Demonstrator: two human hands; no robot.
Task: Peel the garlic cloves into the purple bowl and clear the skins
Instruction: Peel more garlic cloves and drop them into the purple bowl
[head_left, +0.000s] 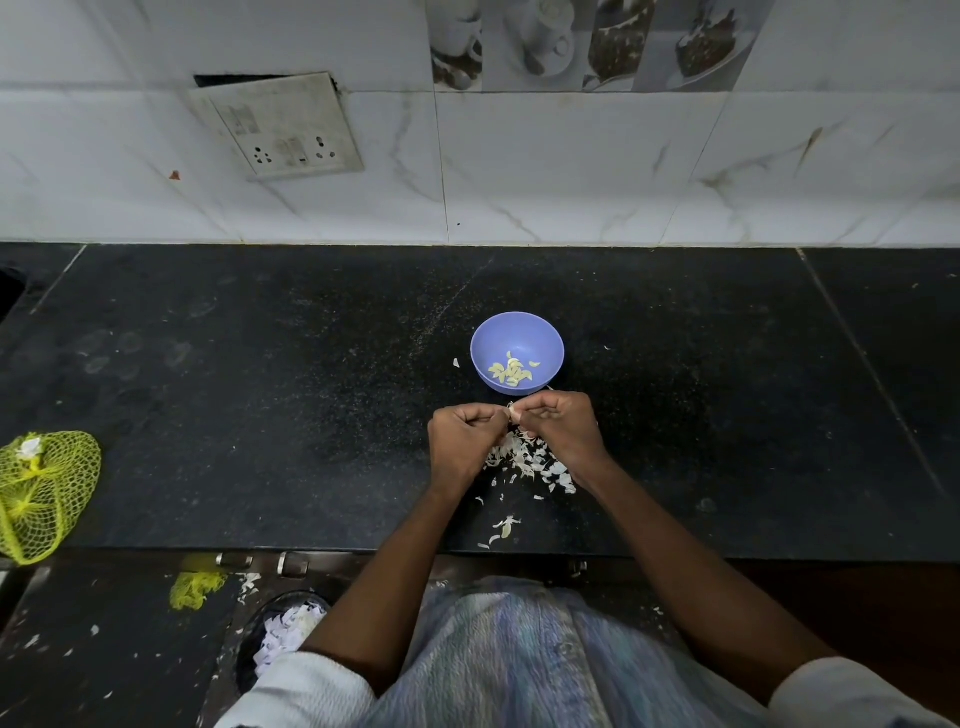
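The purple bowl (540, 332) stands on the black counter and holds several peeled garlic cloves (511, 370). Just in front of it, my left hand (464, 441) and my right hand (563, 423) meet, fingers curled, pinching one small garlic clove (512, 413) between their fingertips. A pile of white garlic skins (530, 457) lies on the counter under and between my hands. More skin scraps (503, 529) are scattered toward the counter's front edge.
A yellow mesh bag (44, 488) with a garlic piece inside lies at the counter's left edge. Below the counter, a dark bin (283, 631) holds white scraps, and a yellow mesh scrap (195, 590) sits nearby. A tiled wall with a socket plate (283, 127) backs the counter.
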